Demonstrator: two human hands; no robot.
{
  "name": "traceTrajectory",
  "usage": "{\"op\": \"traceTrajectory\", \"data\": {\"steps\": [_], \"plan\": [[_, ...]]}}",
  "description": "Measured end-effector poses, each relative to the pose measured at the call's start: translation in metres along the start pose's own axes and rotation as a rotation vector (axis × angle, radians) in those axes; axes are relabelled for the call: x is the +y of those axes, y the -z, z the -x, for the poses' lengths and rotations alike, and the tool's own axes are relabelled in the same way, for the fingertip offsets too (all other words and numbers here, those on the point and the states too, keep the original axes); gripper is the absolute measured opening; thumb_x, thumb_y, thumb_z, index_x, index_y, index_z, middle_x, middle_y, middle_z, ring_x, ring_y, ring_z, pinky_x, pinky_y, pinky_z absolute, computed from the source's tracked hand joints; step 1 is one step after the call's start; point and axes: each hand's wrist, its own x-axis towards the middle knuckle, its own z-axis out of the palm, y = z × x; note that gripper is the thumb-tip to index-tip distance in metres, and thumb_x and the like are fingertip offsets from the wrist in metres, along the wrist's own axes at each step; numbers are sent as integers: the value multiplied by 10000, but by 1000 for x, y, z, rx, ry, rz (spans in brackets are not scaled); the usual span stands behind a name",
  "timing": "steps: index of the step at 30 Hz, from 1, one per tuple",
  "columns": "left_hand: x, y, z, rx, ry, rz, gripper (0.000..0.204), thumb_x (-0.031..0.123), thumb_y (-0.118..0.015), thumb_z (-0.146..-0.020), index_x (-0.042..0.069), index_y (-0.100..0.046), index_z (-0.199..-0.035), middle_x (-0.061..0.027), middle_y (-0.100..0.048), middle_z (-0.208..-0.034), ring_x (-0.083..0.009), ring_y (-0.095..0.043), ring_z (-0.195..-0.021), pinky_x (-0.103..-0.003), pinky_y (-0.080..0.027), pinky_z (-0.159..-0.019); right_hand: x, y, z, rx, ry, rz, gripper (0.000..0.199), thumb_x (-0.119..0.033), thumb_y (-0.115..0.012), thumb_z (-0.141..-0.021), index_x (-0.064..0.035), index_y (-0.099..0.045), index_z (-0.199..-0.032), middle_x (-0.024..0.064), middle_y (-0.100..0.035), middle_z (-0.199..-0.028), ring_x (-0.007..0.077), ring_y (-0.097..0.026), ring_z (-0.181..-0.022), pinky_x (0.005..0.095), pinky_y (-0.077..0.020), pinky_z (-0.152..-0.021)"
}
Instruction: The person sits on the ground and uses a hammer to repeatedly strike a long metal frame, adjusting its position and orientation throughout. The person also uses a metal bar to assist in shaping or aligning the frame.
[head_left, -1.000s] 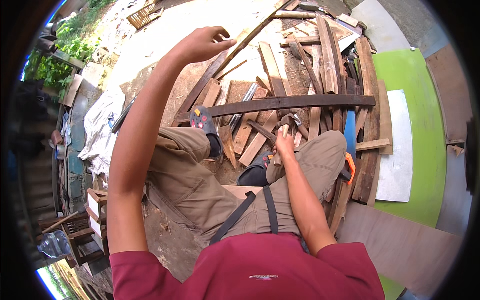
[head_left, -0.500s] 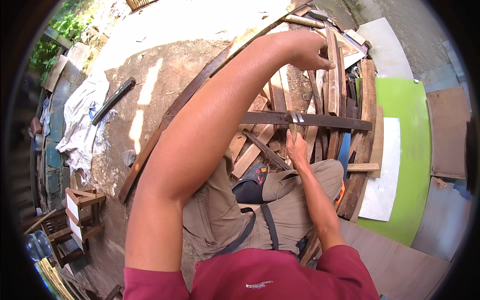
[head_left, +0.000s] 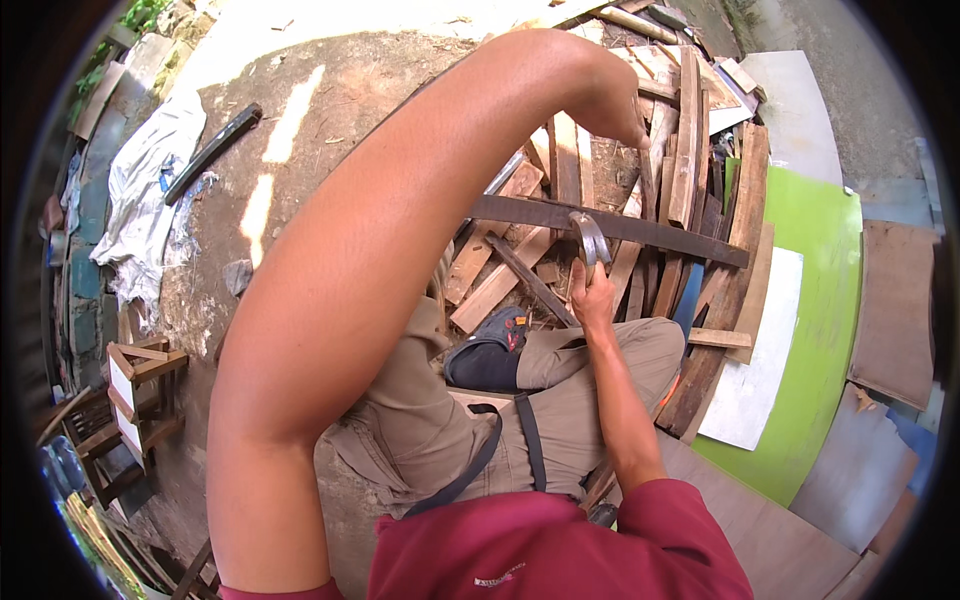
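Note:
My right hand point(head_left: 593, 295) is closed round the handle of a claw hammer point(head_left: 592, 238), thumb up along it. The hammer's curved metal head is in front of a long dark wooden plank point(head_left: 665, 232), which lies crosswise over the other wood; I cannot tell if they touch. My left arm reaches far forward, and my left hand point(head_left: 612, 108) hangs bent down at the wrist over the scrap pile. Its fingers are mostly hidden behind the hand, so their grip does not show. Close to its right stands a brown wooden board point(head_left: 686, 140), apart from the visible fingertips.
Loose wood pieces point(head_left: 490, 290) lie beyond my shoe point(head_left: 490, 350). Long boards point(head_left: 748, 200) and a green sheet point(head_left: 815, 230) with a white panel point(head_left: 765, 350) are at right. At left are a white cloth point(head_left: 150, 200), a dark bar point(head_left: 213, 155) and a small wooden frame point(head_left: 145, 375).
My left hand has come away from the brown board and dropped slightly left, its wrist bending down. The hammer's head has turned in my right hand. The view has shifted a little.

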Motion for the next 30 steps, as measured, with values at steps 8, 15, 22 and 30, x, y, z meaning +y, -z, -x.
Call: {"op": "traceTrajectory", "data": {"steps": [8, 15, 22, 30], "plan": [[39, -8, -24, 18, -108, 0, 711, 659, -582, -926, 17, -730, -1194, -170, -711, -1216, -326, -678, -1140, -467, -537, -982, 42, 18, -9, -74, -83, 258, 390, -364, -629, -987, 24, -639, -1027, 279, -659, -793, 502, -643, -824, 554, -502, -711], [16, -15, -32, -7, -58, -48, 729, 671, -587, -918, 16, -726, -1208, -170, -702, -1242, -323, -677, -1141, -460, -539, -983, -23, 37, -22, 262, 94, -150, 587, -545, -506, -1038, 17, -607, -901, 101, -526, -607, 183, -538, -586, 393, -445, -558], [35, -14, -28, -13, -114, -20, 659, 600, -594, -951, 12, -698, -1229, -196, -744, -1064, -302, -730, -1002, -446, -562, -881, 41, 29, -21, 305, 413, 95, 400, -377, -614, -1006, 15, -665, -946, 210, -635, -698, 354, -666, -662, 425, -500, -606], [15, -5, -6, 27, -28, 2, 612, 577, -603, -956, 22, -716, -1188, -179, -746, -1052, -300, -725, -1012, -442, -551, -888, 23, 13, -13, 123, -45, -11, 583, -549, -625, -970, 31, -685, -975, 207, -627, -675, 375, -638, -630, 458, -483, -591]]}}
